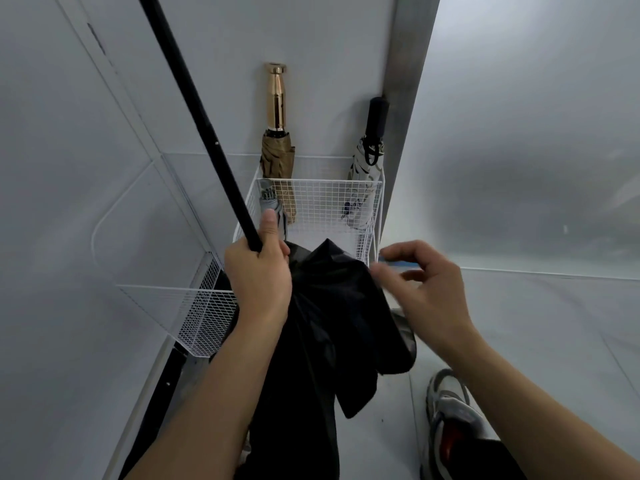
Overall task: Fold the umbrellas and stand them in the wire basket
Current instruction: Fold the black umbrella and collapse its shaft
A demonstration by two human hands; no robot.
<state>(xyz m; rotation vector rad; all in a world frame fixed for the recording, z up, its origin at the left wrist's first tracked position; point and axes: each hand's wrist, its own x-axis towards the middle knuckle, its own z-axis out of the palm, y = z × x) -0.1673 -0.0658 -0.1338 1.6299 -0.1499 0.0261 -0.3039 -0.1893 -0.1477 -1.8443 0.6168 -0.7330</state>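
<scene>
Head view: the left hand (258,271) clamps its fingers round the shaft of the black umbrella (329,323), which slants up-left. The loose canopy hangs just in front of the wire basket (322,202). The right hand (426,292) sits at the fabric's right edge, the nearer to it. Blur hides whether its fingers pinch.

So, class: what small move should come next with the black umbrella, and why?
Probably the right hand should gather the loose black canopy round the shaft that the left hand grips: the cloth hangs slack and unwrapped, so it is not yet ready for the wire basket.
</scene>
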